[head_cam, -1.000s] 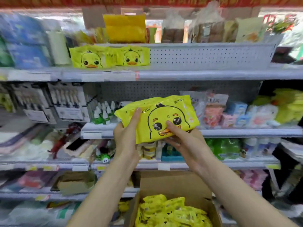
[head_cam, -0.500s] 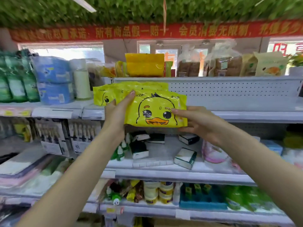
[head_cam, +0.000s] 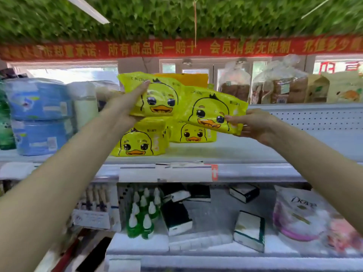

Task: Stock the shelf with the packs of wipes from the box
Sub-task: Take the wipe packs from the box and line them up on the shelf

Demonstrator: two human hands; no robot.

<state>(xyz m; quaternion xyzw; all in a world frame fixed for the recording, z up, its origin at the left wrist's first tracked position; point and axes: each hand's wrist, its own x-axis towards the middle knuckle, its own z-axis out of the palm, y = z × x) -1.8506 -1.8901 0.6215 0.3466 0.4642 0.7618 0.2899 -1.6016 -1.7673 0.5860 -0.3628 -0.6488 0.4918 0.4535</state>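
Left-held pack (head_cam: 155, 99): a yellow pack of wipes with a duck face, held up above the top shelf (head_cam: 245, 152), resting over a pack already placed there.
Right-held pack (head_cam: 212, 110): a second yellow duck pack, tilted down to the right, held just right of the first and overlapping it.
Front shelf pack (head_cam: 137, 142): set upright at the near edge of the top shelf, below the left-held pack.
Rear shelf pack (head_cam: 193, 133): set upright farther back, partly covered by the right-held pack.
Left hand (head_cam: 125, 107): closed on the left end of its pack, a finger laid across the front.
Right hand (head_cam: 255, 124): closed on the right end of its pack, thumb pressed on the duck face.
Blue rolls (head_cam: 39, 116): stacked at the far left of the same shelf.
Green bottles (head_cam: 143, 213): grouped on the shelf below, beside dark boxes (head_cam: 176, 218).
Red banner (head_cam: 176, 49): hung across the top, under green foliage.
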